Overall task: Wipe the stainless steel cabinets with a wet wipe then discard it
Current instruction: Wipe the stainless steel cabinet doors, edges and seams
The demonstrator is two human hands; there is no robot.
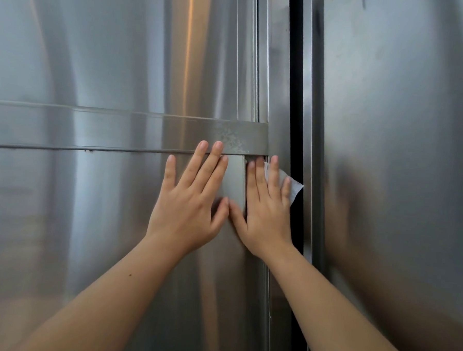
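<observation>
1. Head view: the left hand (189, 200) is resting flat, fingers spread, on the cabinet door (97, 61) below the horizontal band (120, 129); the right hand (266, 212), fingers straight, is pressing the wet wipe (294, 186) onto the door's edge
2. Unpinched, the wipe is likely risking a slip, or a snag in the dark gap (296, 98)
3. Its free corner is pointing right; its long axis is lying hidden under the hand

No text, label or number can be read anywhere — only bare steel.
</observation>
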